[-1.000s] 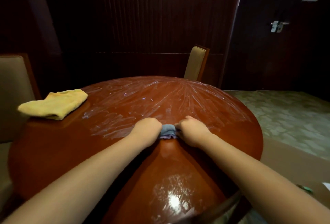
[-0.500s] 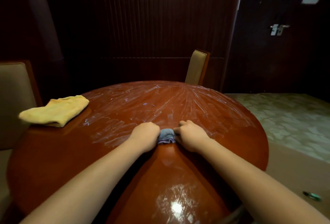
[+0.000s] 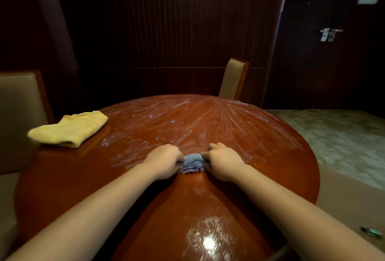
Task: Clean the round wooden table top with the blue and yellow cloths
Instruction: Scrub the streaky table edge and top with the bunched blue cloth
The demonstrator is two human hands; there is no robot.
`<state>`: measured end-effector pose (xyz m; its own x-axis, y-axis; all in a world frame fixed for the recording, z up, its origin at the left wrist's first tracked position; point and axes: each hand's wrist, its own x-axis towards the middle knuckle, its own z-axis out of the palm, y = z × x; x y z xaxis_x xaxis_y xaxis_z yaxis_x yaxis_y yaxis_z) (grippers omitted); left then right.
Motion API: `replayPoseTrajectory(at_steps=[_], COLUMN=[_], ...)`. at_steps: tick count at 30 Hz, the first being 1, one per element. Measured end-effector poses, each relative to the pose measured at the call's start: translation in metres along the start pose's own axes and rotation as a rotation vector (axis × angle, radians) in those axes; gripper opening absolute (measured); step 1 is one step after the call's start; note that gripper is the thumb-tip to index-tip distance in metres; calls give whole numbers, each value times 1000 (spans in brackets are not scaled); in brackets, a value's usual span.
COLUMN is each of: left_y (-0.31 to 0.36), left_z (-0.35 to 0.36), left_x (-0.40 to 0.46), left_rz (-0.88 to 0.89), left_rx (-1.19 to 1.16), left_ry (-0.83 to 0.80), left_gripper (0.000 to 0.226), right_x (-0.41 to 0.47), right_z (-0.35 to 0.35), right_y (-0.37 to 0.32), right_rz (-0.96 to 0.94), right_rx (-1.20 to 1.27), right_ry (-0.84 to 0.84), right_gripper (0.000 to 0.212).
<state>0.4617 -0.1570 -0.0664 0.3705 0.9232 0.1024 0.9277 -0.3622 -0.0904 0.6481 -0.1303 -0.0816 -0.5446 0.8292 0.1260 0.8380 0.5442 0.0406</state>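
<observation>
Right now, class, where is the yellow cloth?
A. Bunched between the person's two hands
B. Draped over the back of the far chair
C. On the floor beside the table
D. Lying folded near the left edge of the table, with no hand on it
D: the yellow cloth lies folded near the left edge of the round table, untouched, while the left hand and right hand both grip the bunched blue cloth.

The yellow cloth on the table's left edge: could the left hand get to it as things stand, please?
Probably yes: bare table top lies between the left hand and the yellow cloth, though it must first release the blue cloth.
</observation>
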Motion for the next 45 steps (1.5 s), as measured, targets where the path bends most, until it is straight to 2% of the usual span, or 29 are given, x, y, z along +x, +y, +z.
replayPoseTrajectory(at_steps=[2, 4, 6, 8, 13, 15, 18, 21, 28, 30, 33, 36, 41, 45], left_y=[-1, 0, 0, -1, -14, -21, -18, -13, -28, -26, -17, -26, -43, -40], left_z=[0, 4, 9, 13, 9, 8, 1, 0, 2, 0, 1, 7, -1, -3], left_x=[0, -20, -46, -60, -20, -9, -21, -40, -20, -22, -41, -57, -30, -19], left_rz=[7, 69, 183, 209, -76, -128, -88, -44, -279, -260, -176, -151, -315, -298], left_rx=[9, 11, -8, -67, -33, -50, -2, 5, 40, 86, 213, 179, 145, 221], left_ry=[24, 31, 122, 191, 57, 29, -40, -71, -18, -17, -41, -51, -64, -108], left_gripper=[17, 18, 17, 13, 18, 16, 11, 15, 17, 19, 20, 18, 18, 27], right_x=[4, -16, -40, -46, 3, 17, 3, -20, 38, 40, 19, 9, 56, 75], right_z=[0, -2, 0, 2, -1, 0, -3, 0, 2, 2, -3, -1, -2, 6], right_y=[-4, -10, -14, -13, -19, -19, -25, -35, -47, -48, -51, -53, -66, -68], right_rz=[16, -45, -132, -161, -32, -6, -84, -190, -48, -59, -174, -243, -120, -71], right_rx=[5, 11, 22, 21, 53, 56, 23, -2, 73, 68, 15, -43, 22, 50], right_ry=[2, 13, 36, 41, -15, -21, -20, -8, -40, -56, -78, -51, -74, -62], right_gripper=[23, 19, 21, 23, 22, 23, 21, 20, 24, 23, 25, 26, 27, 25])
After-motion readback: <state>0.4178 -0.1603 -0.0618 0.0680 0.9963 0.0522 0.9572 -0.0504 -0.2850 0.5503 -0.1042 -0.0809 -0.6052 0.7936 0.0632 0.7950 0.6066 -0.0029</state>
